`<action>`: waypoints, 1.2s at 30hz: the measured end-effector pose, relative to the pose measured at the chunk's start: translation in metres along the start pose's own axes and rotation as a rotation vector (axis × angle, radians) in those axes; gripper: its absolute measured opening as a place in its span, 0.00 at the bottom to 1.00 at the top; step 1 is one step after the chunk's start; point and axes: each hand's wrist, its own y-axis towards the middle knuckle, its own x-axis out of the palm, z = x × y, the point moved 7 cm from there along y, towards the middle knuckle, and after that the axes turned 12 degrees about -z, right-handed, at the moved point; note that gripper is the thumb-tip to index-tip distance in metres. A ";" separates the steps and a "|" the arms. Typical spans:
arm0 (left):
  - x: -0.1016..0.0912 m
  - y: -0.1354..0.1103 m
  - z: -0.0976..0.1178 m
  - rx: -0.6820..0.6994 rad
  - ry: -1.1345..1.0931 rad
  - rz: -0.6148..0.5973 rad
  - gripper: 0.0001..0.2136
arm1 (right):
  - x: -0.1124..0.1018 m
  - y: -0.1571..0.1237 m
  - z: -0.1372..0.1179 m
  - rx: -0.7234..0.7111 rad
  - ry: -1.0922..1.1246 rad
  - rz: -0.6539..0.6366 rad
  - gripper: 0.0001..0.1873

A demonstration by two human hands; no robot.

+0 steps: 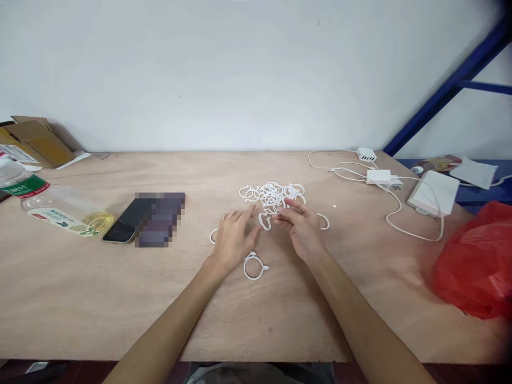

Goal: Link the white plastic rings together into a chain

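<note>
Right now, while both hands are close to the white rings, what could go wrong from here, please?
First, the rings in the pile overlap heavily, so lifting one may drag others along. Second, the half-hidden ring, partly covered from view by the left hand, could be pushed aside unnoticed. Third, the loose ring nearest the front edge of the wooden table might be knocked if that hand pulls back.

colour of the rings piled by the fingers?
White; the ring pile shows best in the head view, the only one here.
</note>
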 end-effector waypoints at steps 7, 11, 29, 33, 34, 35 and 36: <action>-0.009 0.003 -0.001 0.035 -0.547 0.137 0.17 | 0.028 -0.011 0.028 0.321 0.159 -0.279 0.09; -0.007 0.004 -0.006 -0.015 -0.872 0.103 0.19 | 0.040 -0.019 0.035 0.393 0.210 -0.444 0.08; -0.002 -0.002 0.023 0.069 -0.825 -0.147 0.13 | 0.037 -0.019 -0.003 -0.004 -0.210 -0.395 0.10; 0.006 -0.002 0.020 0.037 -0.879 -0.191 0.15 | 0.036 -0.018 -0.005 -0.016 -0.230 -0.396 0.12; 0.009 -0.002 0.019 0.024 -0.909 -0.202 0.17 | 0.035 -0.017 -0.005 -0.031 -0.238 -0.384 0.13; 0.012 -0.002 0.017 0.016 -0.935 -0.211 0.19 | 0.034 -0.017 -0.006 -0.048 -0.247 -0.370 0.13; 0.014 -0.002 0.016 0.012 -0.950 -0.216 0.21 | 0.033 -0.016 -0.006 -0.063 -0.257 -0.357 0.13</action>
